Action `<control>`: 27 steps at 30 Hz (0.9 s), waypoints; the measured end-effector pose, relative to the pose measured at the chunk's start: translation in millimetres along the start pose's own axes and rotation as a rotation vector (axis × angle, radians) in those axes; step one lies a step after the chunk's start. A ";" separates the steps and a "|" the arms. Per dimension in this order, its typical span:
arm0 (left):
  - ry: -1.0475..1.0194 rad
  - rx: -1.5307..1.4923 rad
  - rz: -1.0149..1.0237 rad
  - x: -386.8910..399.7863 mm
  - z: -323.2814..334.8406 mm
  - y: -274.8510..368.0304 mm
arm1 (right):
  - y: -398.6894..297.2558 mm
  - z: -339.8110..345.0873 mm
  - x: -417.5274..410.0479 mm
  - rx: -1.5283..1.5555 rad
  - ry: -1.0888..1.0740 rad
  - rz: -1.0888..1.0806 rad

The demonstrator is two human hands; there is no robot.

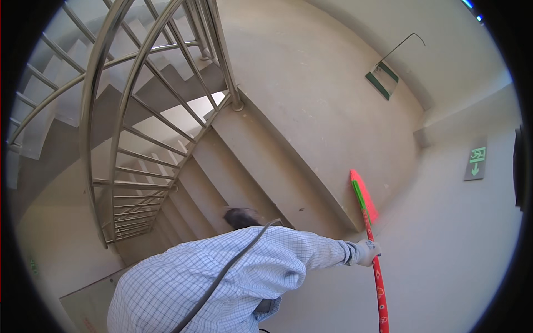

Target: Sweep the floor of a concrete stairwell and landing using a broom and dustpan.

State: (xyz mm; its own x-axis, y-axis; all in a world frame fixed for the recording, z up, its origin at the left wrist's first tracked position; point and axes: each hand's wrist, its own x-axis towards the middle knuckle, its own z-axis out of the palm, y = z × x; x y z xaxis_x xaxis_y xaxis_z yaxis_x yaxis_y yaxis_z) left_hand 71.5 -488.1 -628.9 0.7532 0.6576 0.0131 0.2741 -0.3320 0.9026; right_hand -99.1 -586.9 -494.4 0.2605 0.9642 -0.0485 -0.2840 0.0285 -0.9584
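Observation:
My left hand [366, 252], in a pale work glove, grips the red patterned handle [379, 287] of a broom low down, near its head. A green clamp [358, 194] holds the broom's pink bristles [367, 199], which are at the landing floor close to the right wall. My left arm [287, 254], in a blue-and-white checked sleeve, reaches across to the right. The handle runs on out of the bottom of the picture. My right hand is out of view. At the far side of the landing [300, 66] stands a long-handled dustpan [385, 79] with a green rim.
Steps [250, 154] descend from the landing to the lower left, beside a stainless-steel railing [118, 125]. A dark, blurred shape [241, 217], perhaps a shoe, shows past my sleeve. An exit sign [475, 160] is on the right wall. A grey cable [227, 270] crosses my shirt.

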 end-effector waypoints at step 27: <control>0.528 0.030 -0.470 -296.3 -266.2 -161.8 | -155.3 236.8 5.9 -0.330 0.017 -0.698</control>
State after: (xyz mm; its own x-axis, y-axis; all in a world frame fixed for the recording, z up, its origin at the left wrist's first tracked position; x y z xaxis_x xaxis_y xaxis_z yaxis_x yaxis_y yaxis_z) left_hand -355.2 -449.1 -664.3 0.1625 0.9734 -0.1614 0.5211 0.0542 0.8518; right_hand -272.0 -523.3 -279.2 0.2932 0.7475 0.5961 0.2402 0.5459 -0.8027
